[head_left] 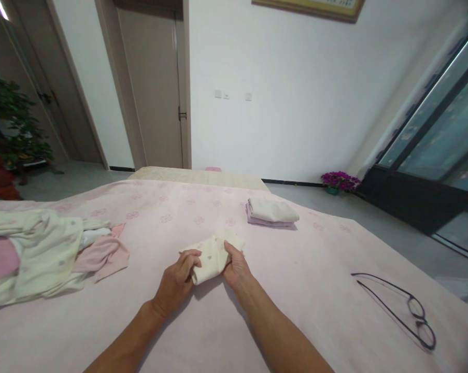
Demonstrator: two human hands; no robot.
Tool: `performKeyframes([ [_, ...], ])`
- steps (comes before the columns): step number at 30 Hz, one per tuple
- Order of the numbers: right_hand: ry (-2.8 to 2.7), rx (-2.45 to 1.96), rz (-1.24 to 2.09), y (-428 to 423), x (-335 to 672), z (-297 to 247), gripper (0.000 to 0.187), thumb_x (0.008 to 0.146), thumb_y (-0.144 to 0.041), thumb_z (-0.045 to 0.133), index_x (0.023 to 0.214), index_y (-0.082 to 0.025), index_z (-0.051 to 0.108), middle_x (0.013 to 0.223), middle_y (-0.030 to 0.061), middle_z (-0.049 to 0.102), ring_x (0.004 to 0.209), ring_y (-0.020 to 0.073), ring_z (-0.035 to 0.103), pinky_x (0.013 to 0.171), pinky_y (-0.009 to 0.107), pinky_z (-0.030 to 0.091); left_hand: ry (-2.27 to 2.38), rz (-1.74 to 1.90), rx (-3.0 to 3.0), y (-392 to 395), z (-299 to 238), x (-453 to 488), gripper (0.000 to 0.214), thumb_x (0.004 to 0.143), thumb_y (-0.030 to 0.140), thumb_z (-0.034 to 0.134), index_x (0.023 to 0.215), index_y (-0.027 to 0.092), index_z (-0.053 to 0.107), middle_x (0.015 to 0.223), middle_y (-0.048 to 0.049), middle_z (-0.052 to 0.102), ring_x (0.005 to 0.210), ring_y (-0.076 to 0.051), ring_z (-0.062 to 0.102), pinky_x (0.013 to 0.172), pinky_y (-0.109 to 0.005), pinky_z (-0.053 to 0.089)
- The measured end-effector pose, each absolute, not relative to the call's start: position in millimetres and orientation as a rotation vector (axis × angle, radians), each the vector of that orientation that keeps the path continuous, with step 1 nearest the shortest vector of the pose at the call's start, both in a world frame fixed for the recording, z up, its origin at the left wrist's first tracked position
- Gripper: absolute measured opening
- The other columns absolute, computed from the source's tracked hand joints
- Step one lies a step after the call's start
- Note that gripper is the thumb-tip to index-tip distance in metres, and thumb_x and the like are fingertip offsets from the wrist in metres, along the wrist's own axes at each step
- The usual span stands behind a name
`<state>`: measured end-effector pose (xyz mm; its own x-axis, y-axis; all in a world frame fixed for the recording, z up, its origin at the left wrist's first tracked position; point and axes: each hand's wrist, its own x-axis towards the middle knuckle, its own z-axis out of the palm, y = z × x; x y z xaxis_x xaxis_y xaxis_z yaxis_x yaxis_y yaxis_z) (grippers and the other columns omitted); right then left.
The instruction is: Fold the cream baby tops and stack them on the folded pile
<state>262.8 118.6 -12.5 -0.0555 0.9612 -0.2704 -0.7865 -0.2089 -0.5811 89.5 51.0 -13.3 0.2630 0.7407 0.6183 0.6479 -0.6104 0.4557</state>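
Note:
Between my two hands is a small cream garment with little printed spots [211, 257], folded into a compact bundle just above the pink cloth [202, 331]. My left hand [179, 274] grips its left end, fingers curled over the top. On the other end my right hand [236, 263] closes with the thumb on top and the fingers beneath, partly hidden. What kind of garment it is, I cannot tell. Beyond my right hand lies a small stack, a white folded piece [273, 210] on top of a lilac folded one [270, 223].
At the left lies a loose heap of cream clothes [51, 248] with a pink piece [105, 254] at its edge. Dark-framed glasses [416, 316] rest unfolded at the right. Past the cloth's far edge stand a wall, doors [152, 88] and a pot of purple flowers [338, 181].

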Motion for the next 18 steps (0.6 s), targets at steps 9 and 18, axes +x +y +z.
performKeyframes([
  [9,-0.217,-0.696,1.422,157.1,306.9,12.8,0.042,0.075,-0.009,0.06,0.116,-0.016,0.063,0.091,0.0036,0.077,0.09,0.0206,0.072,0.091,0.039,0.056,1.359,1.248,2.252,50.9,-15.2,89.3,0.029,0.092,0.013,0.045,0.118,0.025,0.048,0.14,-0.0098,0.044,0.107,-0.016,0.064,0.093,-0.034,0.055],
  [18,-0.531,-0.794,0.992,262.8,420.8,83.7,0.04,0.086,-0.02,0.045,0.124,-0.019,0.058,0.102,0.0053,0.074,0.099,0.0179,0.069,0.093,0.04,0.055,1.542,1.123,2.223,60.3,-24.9,84.6,0.025,0.096,0.021,0.042,0.117,0.027,0.053,0.14,-0.0089,0.046,0.101,-0.017,0.068,0.089,-0.035,0.057],
])
